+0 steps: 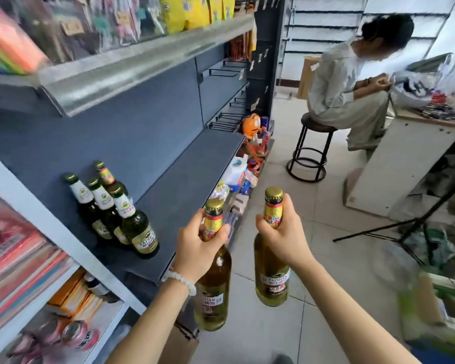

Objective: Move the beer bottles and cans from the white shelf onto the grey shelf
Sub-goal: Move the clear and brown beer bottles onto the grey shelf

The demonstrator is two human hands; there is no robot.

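Observation:
My left hand (pixel 197 248) grips the neck of an amber beer bottle (pixel 212 290) with a gold cap, held upright just off the front edge of the grey shelf (pixel 184 177). In my right hand (pixel 286 237) hangs a second amber beer bottle (pixel 271 277), gripped at the neck over the tiled floor. Several green beer bottles (pixel 139 229) with white neck labels stand in a cluster at the left end of the grey shelf. The white shelf (pixel 29 206) frame runs along the far left.
A seated person (pixel 347 82) is on a black stool (pixel 310 151) at the right, beside a white counter (pixel 394 164). A tripod (pixel 415 227) stands on the floor right of my hands. Toys and packets (pixel 250 153) crowd the shelf's far end. A metal shelf (pixel 132 61) overhangs above.

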